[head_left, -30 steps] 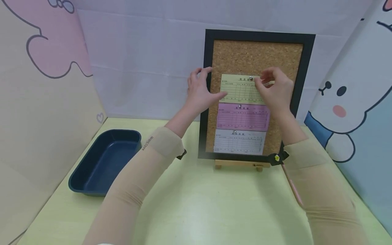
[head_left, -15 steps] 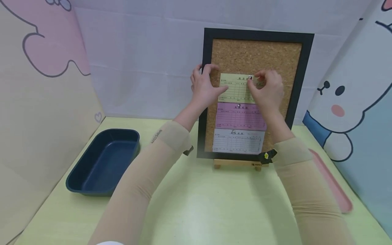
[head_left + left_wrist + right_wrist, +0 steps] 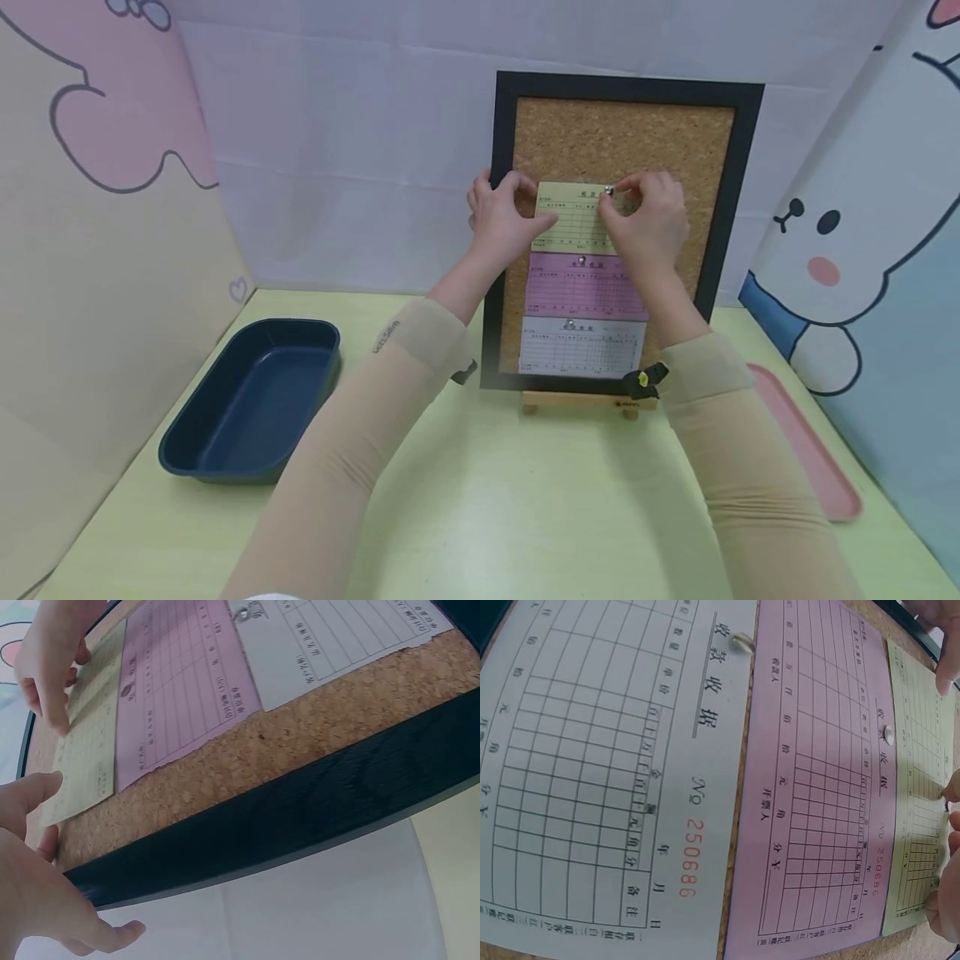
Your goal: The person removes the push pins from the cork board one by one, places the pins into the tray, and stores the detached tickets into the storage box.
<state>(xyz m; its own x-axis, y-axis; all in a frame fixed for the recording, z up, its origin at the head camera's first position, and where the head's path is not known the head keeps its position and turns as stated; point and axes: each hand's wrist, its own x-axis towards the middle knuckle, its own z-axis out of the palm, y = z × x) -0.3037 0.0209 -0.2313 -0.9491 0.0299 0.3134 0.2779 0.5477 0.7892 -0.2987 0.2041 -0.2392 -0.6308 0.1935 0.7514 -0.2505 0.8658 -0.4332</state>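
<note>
A yellow receipt slip (image 3: 564,218) is the top one of a column on the framed corkboard (image 3: 622,137). Below it are a pink receipt slip (image 3: 558,287) and a white receipt slip (image 3: 577,350), each with a push pin at its top. My right hand (image 3: 651,218) pinches a silver push pin (image 3: 608,191) at the yellow slip's top edge between thumb and forefinger. At that slip's left end, my left hand (image 3: 501,218) has its thumb over the paper and its forefinger by the upper corner. The left wrist view shows its other fingers beyond the black frame (image 3: 300,802).
The board leans on a small wooden easel (image 3: 573,402) at the back of the pale green table (image 3: 480,508). A dark blue tray (image 3: 255,408) lies to the left. A pink tray (image 3: 813,450) is on the right, partly behind my right sleeve.
My right hand has moved left along the yellow slip, and its thumb and forefinger have come onto the push pin. My left forefinger has come in from the frame toward the slip's corner.
</note>
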